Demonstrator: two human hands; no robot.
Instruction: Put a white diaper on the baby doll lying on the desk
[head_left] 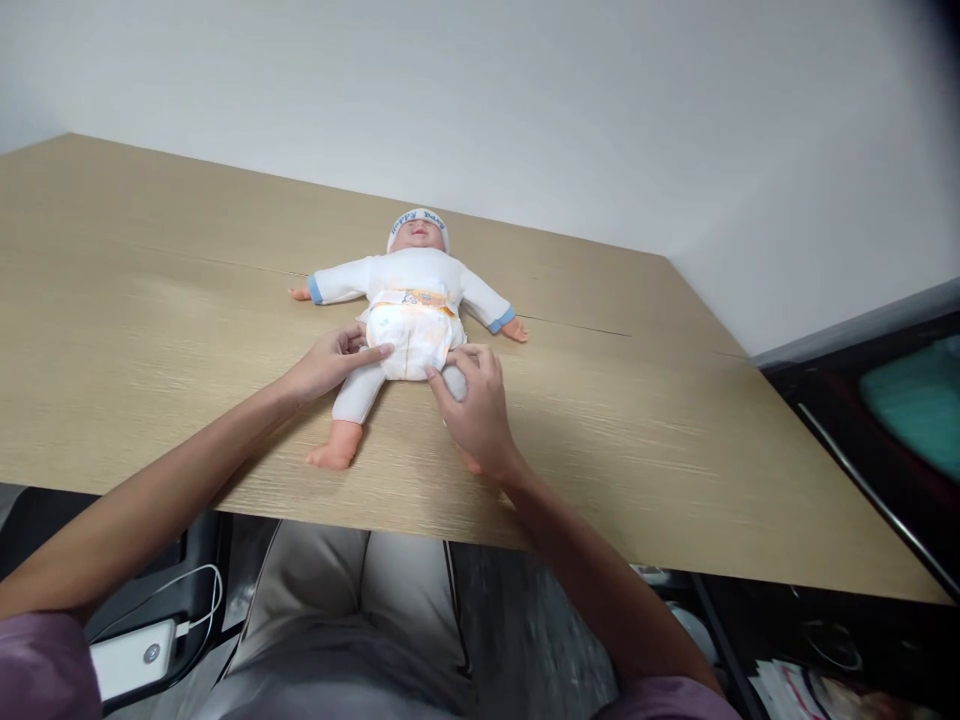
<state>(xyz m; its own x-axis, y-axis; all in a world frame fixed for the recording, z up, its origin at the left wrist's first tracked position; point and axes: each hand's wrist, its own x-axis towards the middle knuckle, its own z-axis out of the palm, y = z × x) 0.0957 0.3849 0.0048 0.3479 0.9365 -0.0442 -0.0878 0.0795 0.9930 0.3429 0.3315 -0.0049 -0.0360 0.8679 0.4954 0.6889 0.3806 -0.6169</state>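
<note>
A baby doll [414, 275] in a white suit and cap lies on its back on the wooden table [150, 300], arms spread. It wears a white diaper [409, 335] with an orange waistband. My left hand [330, 360] rests against the diaper's left side at the doll's thigh, fingers curled onto it. My right hand [476, 405] covers the doll's other thigh, thumb and fingers pressed on the diaper's lower right edge. One bare doll foot [334, 455] points toward me.
The table's near edge runs just above my lap. A white power bank with a cable [131, 655] lies at lower left below the table. Dark furniture with a teal item [911, 395] stands to the right. A white wall is behind.
</note>
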